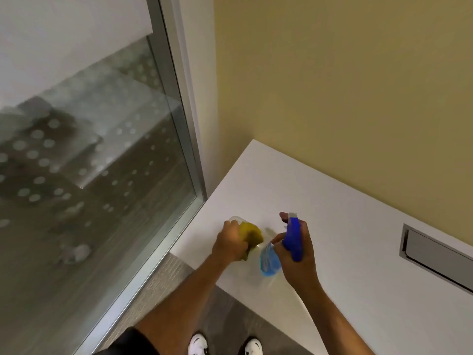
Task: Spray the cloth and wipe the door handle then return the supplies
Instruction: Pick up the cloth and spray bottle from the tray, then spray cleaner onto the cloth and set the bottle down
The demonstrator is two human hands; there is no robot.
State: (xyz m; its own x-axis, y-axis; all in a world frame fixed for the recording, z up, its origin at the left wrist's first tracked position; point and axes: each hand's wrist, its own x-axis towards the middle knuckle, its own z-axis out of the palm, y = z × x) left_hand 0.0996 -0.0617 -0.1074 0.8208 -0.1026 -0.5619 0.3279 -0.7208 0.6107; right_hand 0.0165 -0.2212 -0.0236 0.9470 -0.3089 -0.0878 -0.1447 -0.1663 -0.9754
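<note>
My left hand (230, 242) is closed around a yellow cloth (252, 234), held just above the near left corner of a white table (332, 226). My right hand (297, 249) grips a spray bottle (268, 260) with a blue trigger head and blue liquid in a clear body. The bottle is tilted, its body toward the cloth, a few centimetres to the right of it. A faint clear rounded shape shows behind the cloth; I cannot tell what it is. No door handle is in view.
A glass panel with a dotted frosted pattern (84, 162) in a metal frame (184, 139) stands at the left. A yellow wall (345, 85) rises behind the table. A grey recessed hatch (435, 254) is set into the tabletop at the right. My shoes (225, 345) stand on grey carpet.
</note>
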